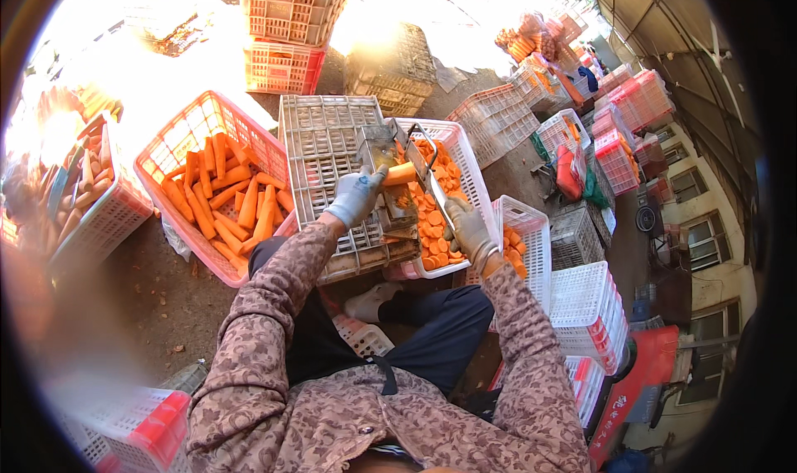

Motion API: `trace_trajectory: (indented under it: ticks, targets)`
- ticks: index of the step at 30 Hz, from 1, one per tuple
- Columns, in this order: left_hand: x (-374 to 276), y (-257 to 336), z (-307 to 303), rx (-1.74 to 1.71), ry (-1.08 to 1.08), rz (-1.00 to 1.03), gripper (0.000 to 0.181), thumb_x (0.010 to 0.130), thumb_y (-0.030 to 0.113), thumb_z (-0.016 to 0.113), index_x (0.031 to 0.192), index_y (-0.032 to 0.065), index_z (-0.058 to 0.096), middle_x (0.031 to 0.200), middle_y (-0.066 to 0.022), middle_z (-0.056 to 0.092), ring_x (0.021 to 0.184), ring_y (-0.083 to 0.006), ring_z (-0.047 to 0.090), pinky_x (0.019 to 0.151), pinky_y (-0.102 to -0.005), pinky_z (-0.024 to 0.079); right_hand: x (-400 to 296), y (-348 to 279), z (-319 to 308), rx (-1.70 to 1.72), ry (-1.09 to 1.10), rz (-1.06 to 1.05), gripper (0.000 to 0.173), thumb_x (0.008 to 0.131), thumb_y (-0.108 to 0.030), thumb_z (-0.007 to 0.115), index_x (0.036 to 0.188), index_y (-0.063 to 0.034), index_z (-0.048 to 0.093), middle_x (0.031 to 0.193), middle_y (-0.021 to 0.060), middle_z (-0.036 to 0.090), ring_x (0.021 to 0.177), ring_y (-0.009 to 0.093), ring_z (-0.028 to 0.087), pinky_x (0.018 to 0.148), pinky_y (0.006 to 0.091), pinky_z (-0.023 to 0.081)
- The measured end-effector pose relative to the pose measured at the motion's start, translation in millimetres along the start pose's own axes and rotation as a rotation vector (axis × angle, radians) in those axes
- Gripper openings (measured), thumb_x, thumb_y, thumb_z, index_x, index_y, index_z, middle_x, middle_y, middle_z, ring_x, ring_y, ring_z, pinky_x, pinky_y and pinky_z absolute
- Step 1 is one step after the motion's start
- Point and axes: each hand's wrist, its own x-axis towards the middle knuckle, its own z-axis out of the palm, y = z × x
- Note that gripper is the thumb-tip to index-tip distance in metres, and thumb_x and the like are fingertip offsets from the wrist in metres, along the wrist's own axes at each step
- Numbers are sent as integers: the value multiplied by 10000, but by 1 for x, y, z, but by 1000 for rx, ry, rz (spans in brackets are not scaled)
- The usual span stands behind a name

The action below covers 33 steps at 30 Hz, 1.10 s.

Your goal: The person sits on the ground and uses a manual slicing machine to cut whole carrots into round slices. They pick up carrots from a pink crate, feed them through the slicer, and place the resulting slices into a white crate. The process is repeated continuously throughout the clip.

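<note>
In a pale glove, my left hand (357, 196) grips a peeled carrot (400, 174), whose thick end points at a hinged cutting blade (438, 198). My right hand (470, 224), gloved too, is closed around the near end of that blade, where the handle is hidden by the fingers. The blade is mounted beside a worn metal and wood holder (378, 146) on an overturned plastic crate (324, 143). Under the blade, a white basket (476, 168) holds many round carrot slices (431, 224). To the left, whole peeled carrots (230, 193) fill part of a pink basket (152, 162).
A basket of unpeeled-looking carrots (87, 187) stands at far left. Another white basket (535, 224) with slices sits right, near stacked white crates (579, 305). Stacked crates (283, 12) rise ahead. My bent legs (436, 330) are close below the cutter. A red vehicle-like panel (641, 379) stands lower right.
</note>
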Motion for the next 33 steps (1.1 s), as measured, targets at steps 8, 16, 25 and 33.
trace_trajectory:
  ticks: [8,16,25,33]
  targets:
    - [2,7,6,-43,34,-23,375,932,142,560,1306,130,547,1008,-172,650,770,-325,711,602,-421,559,31,133,63,-394,281,-118,535,1029,-509,366,1448,-201,488,1213,247,642,1156,443,583,985,486,455]
    - [1,13,6,26,32,31,394,904,105,573,1297,129,552,976,-154,655,741,-313,705,596,-413,555,3,4,-1,36,71,4,415,1032,-375,485,1311,-88,596,624,84,589,386,154,514,335,277,401]
    - [7,11,11,7,2,16,438,920,172,610,1346,132,517,987,-164,640,742,-320,696,600,-430,548,36,120,35,-111,175,-71,496,1027,-453,451,1408,-146,529,854,184,705,676,278,704,675,402,557]
    - [13,21,7,-17,22,40,434,905,203,633,1317,111,534,967,-166,656,763,-317,705,617,-427,550,6,85,47,-411,318,-77,580,1019,-506,390,1407,-98,526,1223,262,631,1163,443,580,998,472,453]
